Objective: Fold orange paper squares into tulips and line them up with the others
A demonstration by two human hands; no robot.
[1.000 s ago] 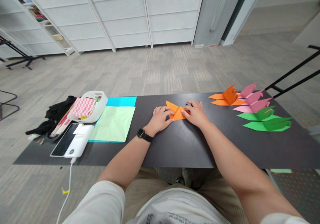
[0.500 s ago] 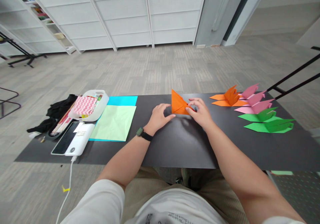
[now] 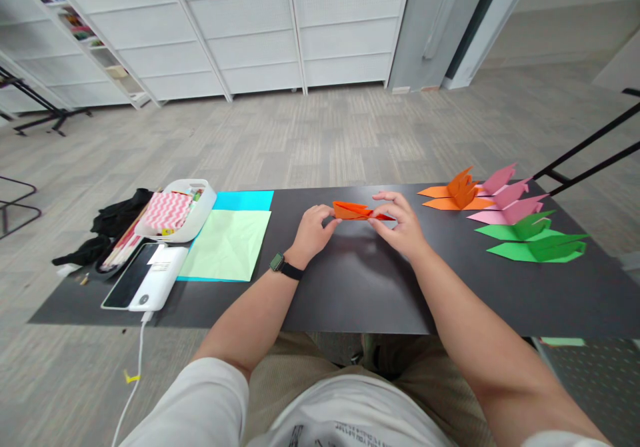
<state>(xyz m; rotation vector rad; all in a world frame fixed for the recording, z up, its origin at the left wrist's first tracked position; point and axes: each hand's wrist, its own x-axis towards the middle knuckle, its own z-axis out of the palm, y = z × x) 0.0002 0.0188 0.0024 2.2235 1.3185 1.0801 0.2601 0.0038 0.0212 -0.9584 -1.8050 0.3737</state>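
A folded piece of orange paper (image 3: 354, 212) is held between my two hands above the middle of the dark table, seen nearly edge-on with its layers slightly parted. My left hand (image 3: 314, 230) pinches its left end between thumb and fingers, a watch on the wrist. On the other end, my right hand (image 3: 397, 224) grips it between thumb and index finger, the other fingers raised. Off to the right stand finished-looking folded paper birds: orange ones (image 3: 457, 194), pink ones (image 3: 510, 208) and green ones (image 3: 545, 247).
On the left lie pale green sheets (image 3: 227, 247) over blue paper (image 3: 245, 200). Beside them are a white basket (image 3: 205, 217) with a pink zigzag pouch, a phone (image 3: 133, 280) with a cabled white power bank (image 3: 163, 280), and black cloth (image 3: 123, 214). The table (image 3: 350, 294) has a near edge by my lap.
The orange paper has tipped from showing a broad triangular face to nearly edge-on. My left fingers, earlier beside its left edge, now pinch that end.
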